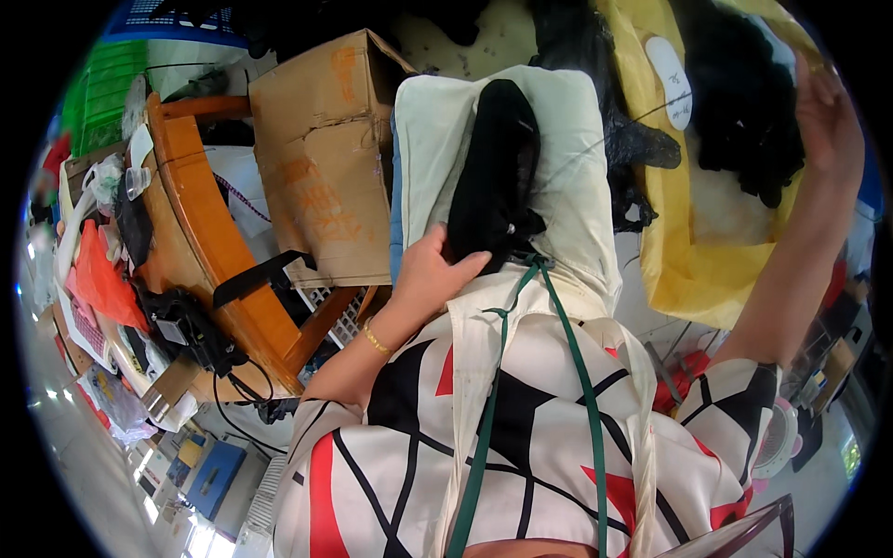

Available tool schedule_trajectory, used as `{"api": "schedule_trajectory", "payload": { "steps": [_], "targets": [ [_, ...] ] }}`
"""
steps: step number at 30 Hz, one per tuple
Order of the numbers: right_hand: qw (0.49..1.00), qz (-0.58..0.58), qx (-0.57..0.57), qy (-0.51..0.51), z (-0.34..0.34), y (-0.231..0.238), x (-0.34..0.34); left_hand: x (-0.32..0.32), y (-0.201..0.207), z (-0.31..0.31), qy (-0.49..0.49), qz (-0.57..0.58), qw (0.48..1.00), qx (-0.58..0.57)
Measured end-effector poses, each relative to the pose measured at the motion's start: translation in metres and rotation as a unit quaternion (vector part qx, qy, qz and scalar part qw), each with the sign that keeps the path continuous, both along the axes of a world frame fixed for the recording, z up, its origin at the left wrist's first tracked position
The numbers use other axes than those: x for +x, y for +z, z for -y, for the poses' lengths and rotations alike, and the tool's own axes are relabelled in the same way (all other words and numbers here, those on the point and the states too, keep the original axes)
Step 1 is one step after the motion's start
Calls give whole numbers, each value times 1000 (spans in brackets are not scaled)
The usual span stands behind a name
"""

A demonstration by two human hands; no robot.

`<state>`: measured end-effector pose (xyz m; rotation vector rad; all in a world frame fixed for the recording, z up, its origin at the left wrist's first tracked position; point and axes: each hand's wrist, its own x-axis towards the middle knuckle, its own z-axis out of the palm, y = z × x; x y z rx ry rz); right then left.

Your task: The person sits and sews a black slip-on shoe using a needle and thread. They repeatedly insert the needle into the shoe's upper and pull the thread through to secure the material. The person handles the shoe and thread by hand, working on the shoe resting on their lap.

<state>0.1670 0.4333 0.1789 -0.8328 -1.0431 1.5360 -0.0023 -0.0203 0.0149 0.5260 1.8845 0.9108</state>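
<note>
A black cloth shoe (495,163) lies lengthwise on the pale padded cushion (581,223) in front of my body. My left hand (442,270) holds its near end at the left side; the thumb lies over it and the other fingers are partly hidden. At the far right, my right hand (828,121) is raised at the edge of the yellow bag (665,274), its fingers loosely stretched with nothing visible in them. Black fabric pieces (749,116) fill part of that bag, and a white insole (668,82) with handwriting lies at its left side.
A cardboard box (321,167) stands left of the cushion, beside an orange wooden frame (209,205) with a black device (191,325) and cables. A green crate (104,88) is at the far left. Black plastic (642,144) hangs between cushion and yellow bag. My apron has green straps (577,372).
</note>
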Motion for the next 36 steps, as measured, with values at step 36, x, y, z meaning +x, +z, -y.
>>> {"api": "schedule_trajectory", "payload": {
  "steps": [36],
  "targets": [
    [866,289,54,404,232,-163,-128,-127,9,-46,12,-8,998,56]
  ]
}}
